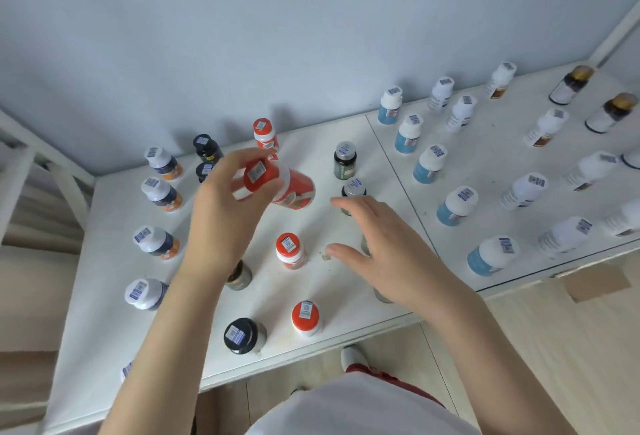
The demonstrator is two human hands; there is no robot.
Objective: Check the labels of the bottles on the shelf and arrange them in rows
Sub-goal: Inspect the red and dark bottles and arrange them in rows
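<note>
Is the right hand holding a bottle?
No, the right hand is open with its fingers spread and holds nothing; only the left hand grips a red-capped bottle.

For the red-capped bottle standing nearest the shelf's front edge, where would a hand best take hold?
The red-capped bottle stands upright with its round cap topmost, so probably grip the cap from straight above; the black-capped jar beside it stands apart, leaving fingers room.

Dark glass jar w/ pale label (pixel 241 277) half behind left forearm (pixel 194 313). Greyish bottle (pixel 382 295) mostly under right hand (pixel 384 244). White bottle (pixel 632 161) cut by rt edge.
</note>
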